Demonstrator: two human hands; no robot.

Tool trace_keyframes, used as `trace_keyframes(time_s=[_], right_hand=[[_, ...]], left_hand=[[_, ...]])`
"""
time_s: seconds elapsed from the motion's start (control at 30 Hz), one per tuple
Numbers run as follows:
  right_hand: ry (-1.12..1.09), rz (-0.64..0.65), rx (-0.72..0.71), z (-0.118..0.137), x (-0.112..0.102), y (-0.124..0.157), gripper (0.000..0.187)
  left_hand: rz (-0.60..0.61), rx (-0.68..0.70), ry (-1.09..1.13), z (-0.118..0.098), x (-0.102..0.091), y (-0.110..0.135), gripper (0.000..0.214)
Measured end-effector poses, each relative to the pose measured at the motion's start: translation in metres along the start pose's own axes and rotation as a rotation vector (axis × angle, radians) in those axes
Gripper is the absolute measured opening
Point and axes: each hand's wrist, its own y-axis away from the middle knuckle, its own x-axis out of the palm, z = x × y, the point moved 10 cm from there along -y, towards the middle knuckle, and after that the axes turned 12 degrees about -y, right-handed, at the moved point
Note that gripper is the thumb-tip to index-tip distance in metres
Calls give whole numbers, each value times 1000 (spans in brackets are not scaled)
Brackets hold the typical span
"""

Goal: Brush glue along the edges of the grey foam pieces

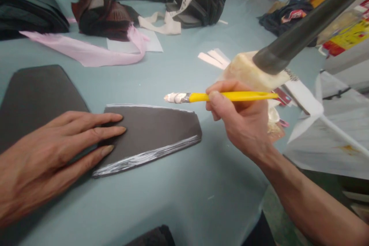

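Left hand [62, 152] nearest, fingers spread flat, likely steadying a white-edged, dark-grey tapered panel [155, 130]; right hand [242, 119] pinches a yellow-handled, white-tipped brush [198, 97].

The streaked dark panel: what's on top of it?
White streaks run along two long edges of the dark panel; the left hand covers part of one end, hiding what's beneath.

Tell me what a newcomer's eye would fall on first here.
The yellow brush stands out first, its white-coated bristles near the middle of the picture, in the grip of the right hand. Next comes the dark tapered piece left of centre, streaked white along two edges, with the left hand resting on its left end. Farther back on the left, a pink fabric strip curves across the table.
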Motion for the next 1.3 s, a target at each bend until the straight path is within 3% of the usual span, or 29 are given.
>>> trace_keyframes(time_s=[0.13,0.33,0.43,0.5,0.67,0.87,1.07,1.3], right_hand=[[-17,-85,-12,1,-25,15,16],[-48,-188,-9,3,-51,38,4],[-52,-250,-36,10,-60,46,6],[-42,-254,-60,15,-61,49,7],[-11,-181,-123,24,-55,55,8],[-66,-170,-143,23,-53,61,7],[-99,-162,-139,22,-57,66,7],[-166,-142,-137,20,-59,74,8]], left_hand=[[4,60,4,-7,-14,-13,38],[198,-28,88,-10,-20,-39,44],[209,-19,124,-12,-24,-44,45],[223,-17,114,-12,-25,-44,50],[247,35,-30,-21,-24,-37,92],[331,37,-131,-34,-22,-34,76],[343,0,-76,-32,-26,-39,93],[353,-41,-45,-23,-26,-34,83]])
